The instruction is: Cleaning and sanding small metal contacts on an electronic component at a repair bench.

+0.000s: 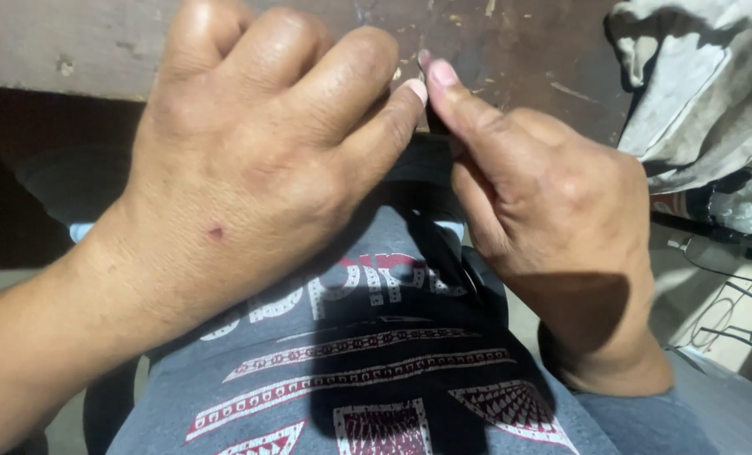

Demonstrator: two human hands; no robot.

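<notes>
Between our fingertips sits a dark strip [431,160], thin and black, mostly hidden by our own knuckles; we cannot tell what it is made of or how long it runs. It shows just below the meeting point of our two hands, passing under the left forefinger and behind the right thumb.

Our left hand [250,160] comes in from the lower left with the back turned up toward us, the wrist bent and the fingers [384,126] curled over into a loose fist. The forefinger stretches out to touch the tip of the right hand's finger. These fingers are drawn narrow, closed down on the strip.

Our right hand [553,227] rises from the lower right, back also toward us, thumb and forefinger pressed together in a pinch with the nails pointing up. They too are narrow, and appear to nip the strip at its upper end.

Beyond the fingertips lies a worn brown wooden surface [519,50], scuffed and flecked with pale splinters. To the right of the right fingers, a crumpled grey cloth [704,84] lies on it. Beneath both hands, nearer to us, is our grey printed shirt [376,371] with red and white patterns. Thin black wires [746,312] show at the far right, well apart from the fingers.
</notes>
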